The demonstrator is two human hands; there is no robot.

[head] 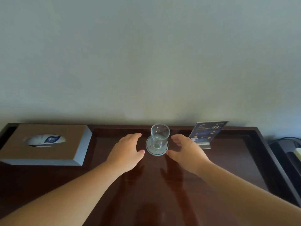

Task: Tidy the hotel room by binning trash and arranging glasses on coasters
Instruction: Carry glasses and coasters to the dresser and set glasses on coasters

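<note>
Clear glass tumbler (160,136) stands upright on a round white coaster (158,152) near the back edge of the dark wooden desk (228,168), with the left hand (128,149) and right hand (187,150) just beside it, both 2 spread loosely and holding nothing, tissue box (45,144) at the back left corner.
</note>
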